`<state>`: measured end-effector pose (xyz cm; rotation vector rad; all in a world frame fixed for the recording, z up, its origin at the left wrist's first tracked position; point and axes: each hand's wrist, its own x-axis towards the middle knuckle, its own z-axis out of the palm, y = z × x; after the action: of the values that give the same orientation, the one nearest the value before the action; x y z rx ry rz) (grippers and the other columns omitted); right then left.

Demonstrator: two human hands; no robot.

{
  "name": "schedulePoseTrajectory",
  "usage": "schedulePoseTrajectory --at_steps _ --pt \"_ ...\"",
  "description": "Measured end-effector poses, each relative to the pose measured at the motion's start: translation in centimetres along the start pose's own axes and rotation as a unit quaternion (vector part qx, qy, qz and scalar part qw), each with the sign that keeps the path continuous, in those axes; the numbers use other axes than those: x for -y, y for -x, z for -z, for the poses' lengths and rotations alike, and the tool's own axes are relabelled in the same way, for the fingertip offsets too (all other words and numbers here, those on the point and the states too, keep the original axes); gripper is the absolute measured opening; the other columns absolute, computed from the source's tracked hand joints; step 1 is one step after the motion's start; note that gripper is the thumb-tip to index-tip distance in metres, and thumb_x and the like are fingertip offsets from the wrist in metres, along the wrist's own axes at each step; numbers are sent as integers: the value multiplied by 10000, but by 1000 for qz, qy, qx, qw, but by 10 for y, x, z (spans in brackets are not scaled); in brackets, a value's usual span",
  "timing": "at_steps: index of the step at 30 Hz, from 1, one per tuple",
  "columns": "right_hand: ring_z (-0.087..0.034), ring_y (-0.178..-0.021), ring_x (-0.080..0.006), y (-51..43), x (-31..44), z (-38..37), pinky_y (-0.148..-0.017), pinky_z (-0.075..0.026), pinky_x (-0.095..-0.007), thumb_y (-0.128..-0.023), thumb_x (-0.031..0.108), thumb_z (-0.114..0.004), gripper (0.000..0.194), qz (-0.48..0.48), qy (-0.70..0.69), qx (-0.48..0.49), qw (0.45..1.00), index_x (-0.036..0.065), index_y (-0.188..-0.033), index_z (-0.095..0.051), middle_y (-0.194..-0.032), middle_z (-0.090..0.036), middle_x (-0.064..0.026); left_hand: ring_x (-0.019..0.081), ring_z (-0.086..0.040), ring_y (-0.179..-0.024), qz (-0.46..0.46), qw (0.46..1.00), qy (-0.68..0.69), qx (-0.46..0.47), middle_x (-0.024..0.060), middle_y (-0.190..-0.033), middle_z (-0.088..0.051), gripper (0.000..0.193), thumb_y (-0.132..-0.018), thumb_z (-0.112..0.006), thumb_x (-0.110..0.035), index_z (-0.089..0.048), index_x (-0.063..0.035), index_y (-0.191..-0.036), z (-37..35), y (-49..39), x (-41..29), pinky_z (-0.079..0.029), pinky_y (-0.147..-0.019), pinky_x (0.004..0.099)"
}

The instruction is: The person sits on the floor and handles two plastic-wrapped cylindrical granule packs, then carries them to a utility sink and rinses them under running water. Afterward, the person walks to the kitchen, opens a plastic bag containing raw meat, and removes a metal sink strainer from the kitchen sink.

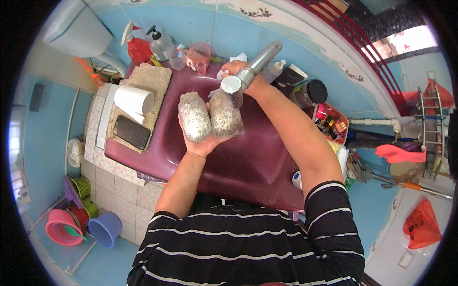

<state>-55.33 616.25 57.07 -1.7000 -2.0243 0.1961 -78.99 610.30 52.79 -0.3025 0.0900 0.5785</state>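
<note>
My left hand holds two plastic-wrapped cylindrical blocks, which look like mushroom grow bags, side by side over the purple washbasin. The left bag is mostly white. Its neighbour is browner, and its upper end lies partly behind the spout of the metal faucet. No water stream shows clearly. My right hand reaches behind the faucet at the back rim, its fingers at a small white object. The faucet hides part of this hand, so its grip is unclear.
A beige towel at left bears a white paper roll and a smartphone. Along the back stand a red spray bottle, a pump bottle, a pink cup and a black-lidded jar. Buckets stand lower left.
</note>
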Motion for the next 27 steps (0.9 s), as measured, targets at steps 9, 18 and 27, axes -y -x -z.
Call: schedulePoseTrajectory --at_steps 9,18,27 --pt "-645 -847 -351 -3 -7 -10 -764 -517 -433 -879 238 -635 210 -11 5 23 1000 58 -977 -680 -896 -650 -180 363 -349 -1384 10 1000 12 2 44 -1397 -528 810 -761 -456 -791 -596 -194 -1290 1 4 0 -148 -1074 739" --pt "-660 -918 -349 -1 5 -3 -825 -526 -451 -789 231 -675 303 -31 -37 -8 999 125 -1072 -653 -1016 -683 -135 339 -346 -1388 -20 1000 -12 -15 -1 -1383 -539 799 -785 -421 -794 -559 -228 -1331 5 -1 1 -162 -1062 743" --pt "-631 -952 -163 98 60 6 -850 -483 -337 -916 409 -646 392 -438 -302 -49 845 57 -1085 -679 -1065 -677 -128 348 -336 -1394 -41 998 -36 -22 5 -1413 -508 821 -793 -386 -813 -548 -223 -1340 1 4 4 -198 -1040 751"
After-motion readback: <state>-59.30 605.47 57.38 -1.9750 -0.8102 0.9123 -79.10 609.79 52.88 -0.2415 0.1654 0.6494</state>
